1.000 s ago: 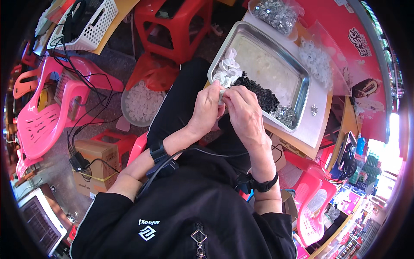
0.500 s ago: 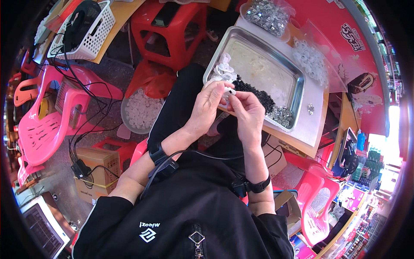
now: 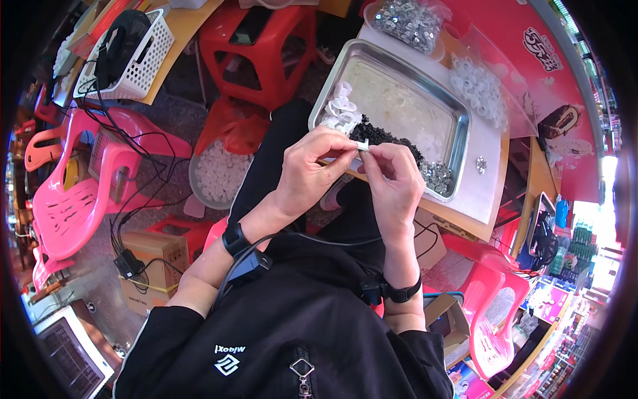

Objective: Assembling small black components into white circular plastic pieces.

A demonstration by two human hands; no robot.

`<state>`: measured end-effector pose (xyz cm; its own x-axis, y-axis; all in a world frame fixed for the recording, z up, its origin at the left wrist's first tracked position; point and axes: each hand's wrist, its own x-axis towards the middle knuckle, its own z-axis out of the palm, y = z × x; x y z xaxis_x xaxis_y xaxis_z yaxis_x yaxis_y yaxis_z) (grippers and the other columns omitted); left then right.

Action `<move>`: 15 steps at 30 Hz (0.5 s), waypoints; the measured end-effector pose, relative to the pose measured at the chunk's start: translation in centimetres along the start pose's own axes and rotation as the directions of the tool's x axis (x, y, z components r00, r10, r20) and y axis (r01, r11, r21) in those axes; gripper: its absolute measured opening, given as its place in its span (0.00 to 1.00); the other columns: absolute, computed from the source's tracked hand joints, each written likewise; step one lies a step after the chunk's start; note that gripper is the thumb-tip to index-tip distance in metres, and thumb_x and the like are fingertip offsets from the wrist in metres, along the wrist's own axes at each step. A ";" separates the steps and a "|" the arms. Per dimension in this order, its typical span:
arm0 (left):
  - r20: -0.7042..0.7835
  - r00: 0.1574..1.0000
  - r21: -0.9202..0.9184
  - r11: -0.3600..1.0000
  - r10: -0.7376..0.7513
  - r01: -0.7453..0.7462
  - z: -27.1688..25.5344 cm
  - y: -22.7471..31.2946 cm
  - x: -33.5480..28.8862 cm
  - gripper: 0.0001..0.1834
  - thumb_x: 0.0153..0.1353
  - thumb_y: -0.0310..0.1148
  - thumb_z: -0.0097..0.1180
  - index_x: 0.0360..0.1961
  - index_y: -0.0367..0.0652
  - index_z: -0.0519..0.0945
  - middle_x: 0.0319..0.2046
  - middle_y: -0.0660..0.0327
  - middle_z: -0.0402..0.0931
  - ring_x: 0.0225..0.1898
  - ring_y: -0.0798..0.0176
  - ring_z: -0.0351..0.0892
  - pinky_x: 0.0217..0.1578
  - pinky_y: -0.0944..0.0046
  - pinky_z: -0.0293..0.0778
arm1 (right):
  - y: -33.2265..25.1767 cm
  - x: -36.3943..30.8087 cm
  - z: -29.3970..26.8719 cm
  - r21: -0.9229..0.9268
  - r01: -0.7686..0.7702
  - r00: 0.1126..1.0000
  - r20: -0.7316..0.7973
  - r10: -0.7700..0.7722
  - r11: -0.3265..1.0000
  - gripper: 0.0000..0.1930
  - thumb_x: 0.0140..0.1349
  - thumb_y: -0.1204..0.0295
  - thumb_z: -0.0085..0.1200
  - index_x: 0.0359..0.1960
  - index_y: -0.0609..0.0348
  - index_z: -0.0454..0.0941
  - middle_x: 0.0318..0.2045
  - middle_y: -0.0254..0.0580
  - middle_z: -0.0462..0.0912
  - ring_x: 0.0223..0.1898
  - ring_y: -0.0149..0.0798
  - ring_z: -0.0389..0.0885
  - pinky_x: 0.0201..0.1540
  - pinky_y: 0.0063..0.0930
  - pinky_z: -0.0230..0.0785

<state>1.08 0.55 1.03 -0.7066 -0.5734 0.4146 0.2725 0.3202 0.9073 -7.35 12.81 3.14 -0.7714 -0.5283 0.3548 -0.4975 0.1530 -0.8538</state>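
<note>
Wears a black top [image 3: 286, 312], with thin white trim along its outer left edge. Has the left sleeve [image 3: 163, 332] and right sleeve [image 3: 419, 352] short, both in the same black. Bears a white angular emblem [image 3: 226, 364] and small white lettering [image 3: 230, 348] on the left of the chest, plus a silver diamond-shaped zip pull [image 3: 302, 366] near the middle. Wears black trousers [image 3: 278, 163] with a narrow white side stripe. Has a black left wristband [image 3: 233, 240] with a dark bluish box [image 3: 255, 267] nearby, a black right wristband [image 3: 404, 292] with another dark box [image 3: 372, 290] beside it, and a thin dark cable [image 3: 325, 241] across the lap. Shows the left hand [image 3: 307, 171] and right hand [image 3: 399, 185] bare.
</note>
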 end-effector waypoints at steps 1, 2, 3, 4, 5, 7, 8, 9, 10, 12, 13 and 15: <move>0.014 0.999 -0.006 1.000 0.031 -0.031 -0.1 0.0 0.0 0.08 0.52 0.17 0.63 0.34 0.36 0.81 0.36 0.59 0.78 0.37 0.69 0.80 0.37 0.72 0.78 | -0.3 0.0 -0.1 0.014 0.023 1.000 -0.008 -0.023 1.000 0.08 0.51 0.82 0.64 0.32 0.64 0.78 0.32 0.41 0.79 0.29 0.32 0.81 0.31 0.23 0.75; 0.013 0.999 -0.009 0.999 0.038 -0.037 -0.2 0.1 0.0 0.08 0.52 0.17 0.63 0.34 0.36 0.81 0.36 0.59 0.78 0.37 0.69 0.80 0.37 0.72 0.78 | -0.5 0.0 -0.3 0.027 0.048 0.999 -0.015 -0.047 0.999 0.08 0.51 0.82 0.64 0.31 0.64 0.77 0.32 0.41 0.79 0.29 0.32 0.81 0.31 0.23 0.76; 0.019 0.997 0.016 0.997 0.072 -0.073 -0.2 0.0 0.1 0.08 0.51 0.17 0.64 0.33 0.36 0.81 0.35 0.59 0.78 0.36 0.69 0.80 0.36 0.72 0.78 | -0.3 0.0 -0.3 0.030 0.045 0.999 -0.013 -0.045 0.999 0.08 0.51 0.82 0.64 0.31 0.64 0.77 0.32 0.41 0.79 0.29 0.32 0.81 0.31 0.23 0.76; 0.025 0.994 0.040 0.993 0.108 -0.109 -0.2 0.0 0.2 0.08 0.51 0.17 0.64 0.32 0.36 0.81 0.35 0.58 0.79 0.36 0.68 0.80 0.36 0.71 0.78 | 0.0 0.1 -0.3 0.018 0.086 0.996 -0.018 -0.086 0.996 0.08 0.50 0.83 0.64 0.31 0.64 0.77 0.32 0.42 0.79 0.29 0.32 0.81 0.31 0.23 0.76; 0.023 0.994 0.042 0.993 0.108 -0.109 -0.1 0.1 0.4 0.08 0.51 0.17 0.64 0.32 0.36 0.81 0.35 0.58 0.79 0.36 0.68 0.80 0.36 0.71 0.78 | 0.1 0.2 -0.3 0.005 0.128 0.992 -0.022 -0.128 0.992 0.08 0.50 0.83 0.64 0.31 0.63 0.77 0.32 0.42 0.79 0.29 0.33 0.82 0.30 0.23 0.76; 0.004 0.988 0.087 0.984 0.153 -0.152 -0.1 0.4 0.5 0.08 0.50 0.17 0.64 0.31 0.37 0.81 0.33 0.57 0.79 0.35 0.66 0.81 0.35 0.70 0.77 | -0.2 0.3 -0.4 -0.061 0.172 0.985 -0.018 -0.173 0.983 0.08 0.50 0.83 0.64 0.30 0.63 0.77 0.31 0.43 0.79 0.29 0.34 0.82 0.30 0.24 0.76; 0.001 0.988 0.090 0.984 0.154 -0.153 -0.1 0.4 0.7 0.08 0.50 0.17 0.64 0.31 0.37 0.81 0.33 0.57 0.79 0.35 0.66 0.81 0.35 0.70 0.77 | -0.4 0.5 -0.4 -0.130 0.218 0.975 -0.014 -0.222 0.967 0.08 0.50 0.83 0.64 0.30 0.62 0.77 0.30 0.43 0.79 0.29 0.35 0.82 0.30 0.24 0.76; -0.001 0.986 0.084 0.982 0.168 -0.167 0.0 0.4 0.6 0.07 0.51 0.17 0.63 0.32 0.37 0.80 0.32 0.57 0.80 0.35 0.63 0.82 0.34 0.68 0.78 | -0.4 0.4 -0.4 -0.132 0.216 0.975 -0.013 -0.220 0.967 0.08 0.50 0.83 0.64 0.30 0.62 0.77 0.30 0.43 0.79 0.29 0.35 0.82 0.30 0.24 0.76; -0.003 0.983 0.077 0.980 0.184 -0.184 0.0 0.5 0.6 0.07 0.51 0.17 0.62 0.32 0.37 0.80 0.32 0.57 0.81 0.35 0.61 0.83 0.33 0.67 0.79 | -0.3 0.4 -0.5 -0.159 0.254 0.965 -0.021 -0.261 0.954 0.08 0.50 0.83 0.64 0.30 0.62 0.77 0.30 0.43 0.79 0.29 0.36 0.82 0.30 0.25 0.76; 0.023 0.984 0.071 0.982 0.174 -0.175 0.2 0.3 0.6 0.07 0.52 0.18 0.62 0.32 0.37 0.80 0.33 0.57 0.80 0.36 0.62 0.82 0.34 0.67 0.79 | -0.2 0.5 -0.8 -0.200 0.298 0.950 -0.035 -0.311 0.933 0.08 0.50 0.83 0.64 0.30 0.62 0.77 0.29 0.43 0.79 0.29 0.38 0.82 0.30 0.25 0.76; 0.049 0.985 0.068 0.984 0.164 -0.167 0.3 0.2 0.7 0.06 0.53 0.18 0.62 0.33 0.36 0.80 0.34 0.57 0.79 0.36 0.63 0.82 0.35 0.68 0.80 | -0.2 0.4 -1.0 -0.176 0.251 0.965 -0.025 -0.259 0.952 0.08 0.50 0.83 0.64 0.30 0.62 0.77 0.29 0.44 0.79 0.29 0.38 0.81 0.30 0.25 0.76; 0.055 0.998 -0.036 0.999 0.020 -0.018 0.4 -0.5 0.2 0.08 0.53 0.17 0.62 0.34 0.36 0.80 0.37 0.58 0.78 0.38 0.66 0.81 0.36 0.69 0.78 | 1.0 0.6 -1.2 -0.095 0.139 0.990 0.049 -0.135 0.986 0.07 0.51 0.83 0.63 0.31 0.63 0.77 0.29 0.44 0.80 0.29 0.37 0.83 0.30 0.23 0.75</move>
<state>0.52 0.50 0.61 -0.7355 -0.5247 0.4286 0.3091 0.3031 0.9015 -8.76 13.62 2.95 -0.6771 -0.5842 0.4475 -0.6353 0.1571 -0.7561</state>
